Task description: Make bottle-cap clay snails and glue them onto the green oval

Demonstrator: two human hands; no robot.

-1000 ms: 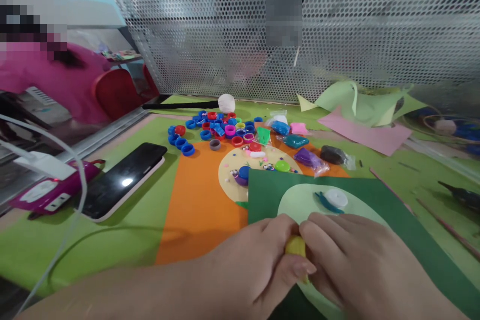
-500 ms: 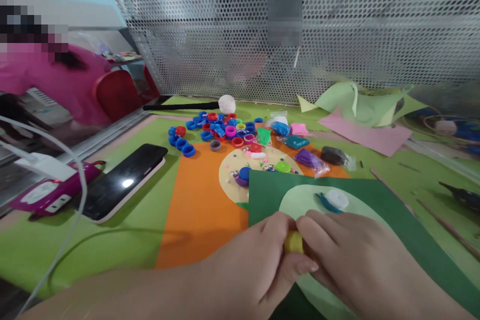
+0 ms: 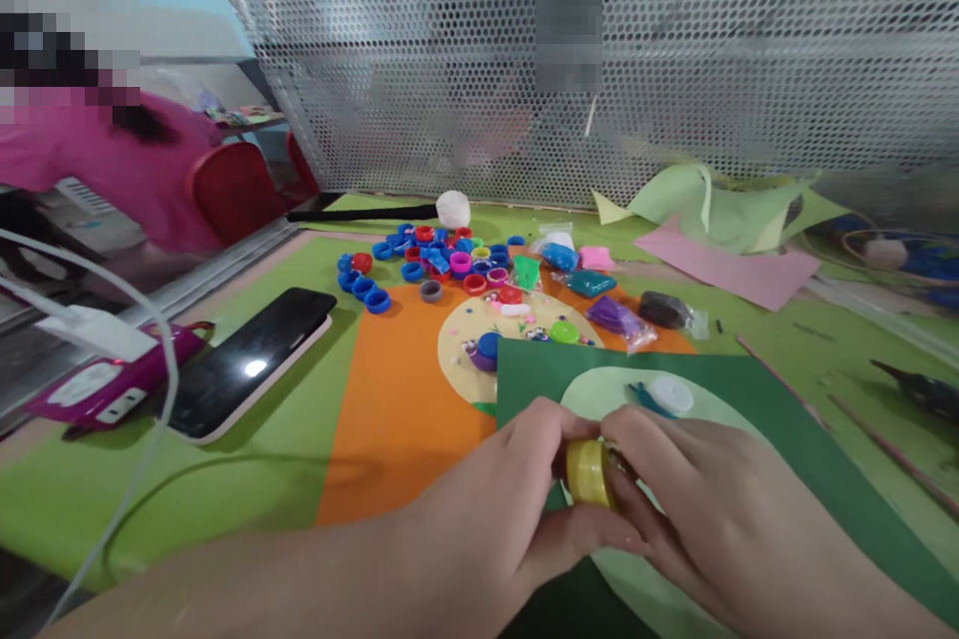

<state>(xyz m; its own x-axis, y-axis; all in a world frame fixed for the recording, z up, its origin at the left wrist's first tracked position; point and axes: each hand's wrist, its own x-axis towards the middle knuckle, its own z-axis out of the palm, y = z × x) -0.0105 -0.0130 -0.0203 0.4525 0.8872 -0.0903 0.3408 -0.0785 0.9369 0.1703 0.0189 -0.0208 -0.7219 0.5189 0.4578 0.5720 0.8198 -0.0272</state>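
Between my two hands is a yellow bottle cap (image 3: pixel 589 472), tipped on its side above the paper. My left hand (image 3: pixel 524 499) grips it with thumb below and fingers above. From the other side, my right hand (image 3: pixel 696 489) has its fingers curled against the cap; part of its far side is hidden. Under the hands lies a dark green sheet (image 3: pixel 529 369) with a pale green rounded shape (image 3: pixel 599 387). On that shape, just beyond my hands, sit a white cap (image 3: pixel 670 394) and a teal clay piece (image 3: pixel 645 399).
Loose bottle caps (image 3: pixel 461 263) crowd the back of the table beside bagged clay (image 3: pixel 618 318). An orange sheet (image 3: pixel 397 399) carries a decorated cream circle (image 3: pixel 457 359). A phone (image 3: pixel 255 359) and power strip (image 3: pixel 112 389) lie left, paper scraps (image 3: pixel 726 260) right. A person in pink (image 3: pixel 135 160) is beyond.
My hands have shifted their hold, and the yellow cap now shows more of its side. My right fingers have moved slightly apart from my left. The things on the table are unmoved.
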